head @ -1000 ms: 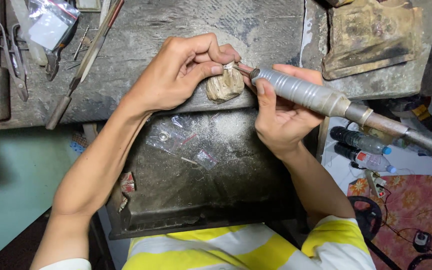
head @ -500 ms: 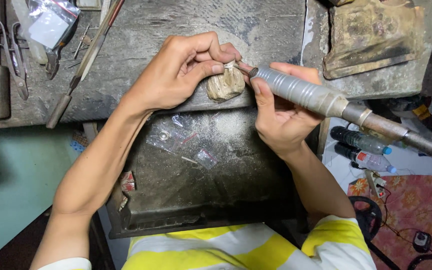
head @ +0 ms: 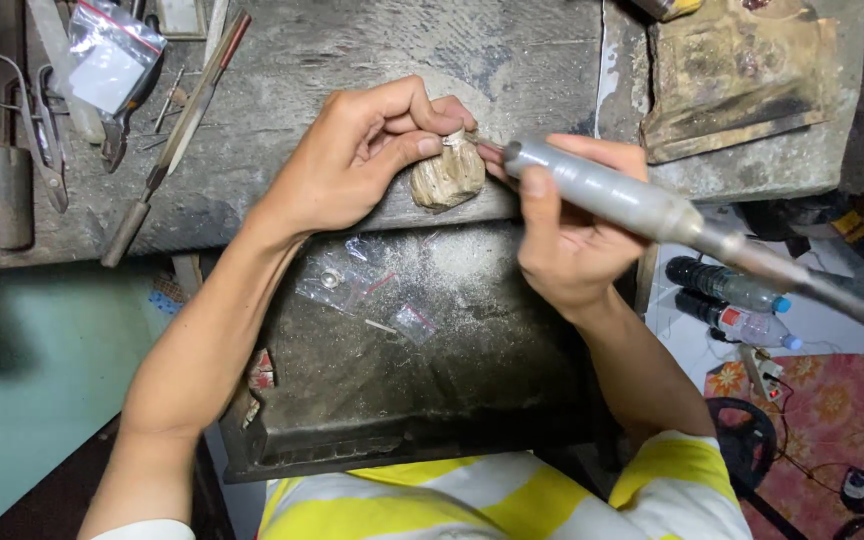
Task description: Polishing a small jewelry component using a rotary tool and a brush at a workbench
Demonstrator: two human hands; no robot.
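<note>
Head view over a worn grey workbench [head: 282,60]: the left hand [head: 352,160] pinches a small pale metal piece [head: 460,135] against a tan wooden bench peg [head: 447,180], while the right hand [head: 562,240], closed around a grey cylindrical rotary handpiece [head: 602,195], brings its tip to that piece. Work looks mid-course, pale filings already dusting the dark metal catch tray [head: 402,400] below both hands, which also holds small clear plastic bags [head: 347,285].

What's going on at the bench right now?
A person is working at a worn grey workbench. The left hand pinches a small piece against a tan wooden peg at the bench edge. The right hand grips a grey rotary handpiece, its tip at that piece. A dark tray with dust and small plastic bags sits below; pliers and a file lie to the left.
</note>
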